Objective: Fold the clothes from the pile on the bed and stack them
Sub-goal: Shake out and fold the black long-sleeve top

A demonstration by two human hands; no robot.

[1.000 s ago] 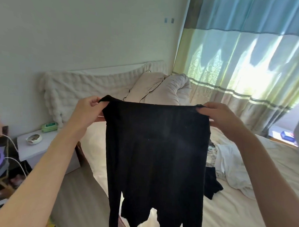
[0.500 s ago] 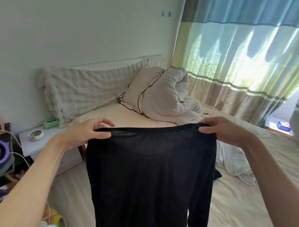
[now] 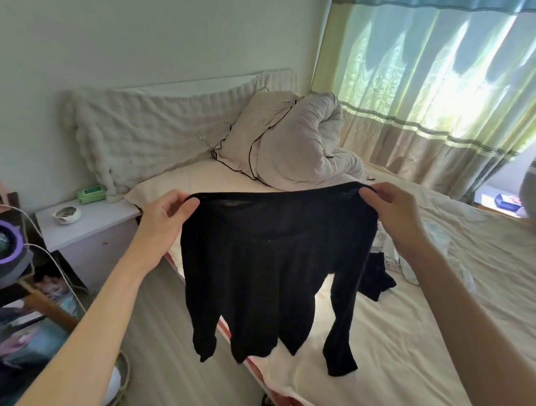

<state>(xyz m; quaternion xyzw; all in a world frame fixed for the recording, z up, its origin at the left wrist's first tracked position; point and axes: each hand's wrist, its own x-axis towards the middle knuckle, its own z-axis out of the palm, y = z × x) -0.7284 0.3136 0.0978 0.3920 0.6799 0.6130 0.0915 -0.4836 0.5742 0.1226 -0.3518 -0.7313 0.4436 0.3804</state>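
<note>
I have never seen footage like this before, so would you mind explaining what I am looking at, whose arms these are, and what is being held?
There is no machine here: the picture comes from a wide-angle camera worn on a person's head, looking forward and down, so the two bare arms are the wearer's own. The left hand and the right hand each pinch one top corner of a black garment, holding it spread out in the air above the edge of the bed. On the bed lie a small pile of clothes, light and dark, a rumpled duvet and a pillow. Beside the bed stands a nightstand with a small dish. A curtain covers the window.
</note>
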